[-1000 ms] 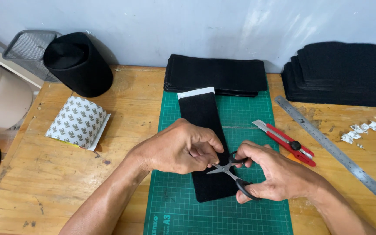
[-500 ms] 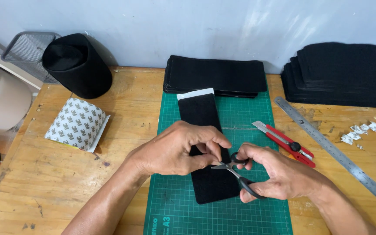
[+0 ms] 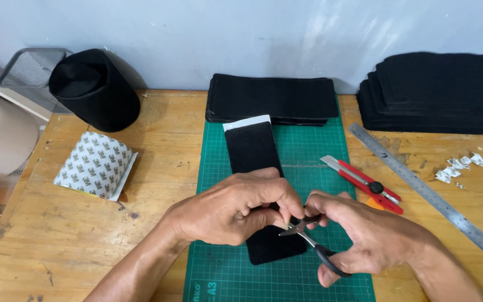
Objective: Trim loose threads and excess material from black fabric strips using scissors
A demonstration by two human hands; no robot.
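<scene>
A long black felt strip [image 3: 252, 151] with a white end lies lengthwise on the green cutting mat [image 3: 308, 156]. My left hand [image 3: 233, 210] rests over the strip's middle, fingers curled and pinching at its right edge. My right hand [image 3: 364, 237] grips small black-handled scissors [image 3: 308, 240], whose blades point left and meet my left fingertips at the strip's edge. The part of the strip under my hands is hidden.
A stack of black felt pieces [image 3: 272, 98] lies at the mat's far end, a bigger stack [image 3: 437, 95] at the back right. A red utility knife [image 3: 364, 182] and steel ruler [image 3: 426, 190] lie right. A patterned white pad [image 3: 93, 165] and black cylinder [image 3: 93, 89] lie left.
The scissors' handles have swung down toward me and the blades now sit closer together at my left fingertips. My left hand stays on the strip.
</scene>
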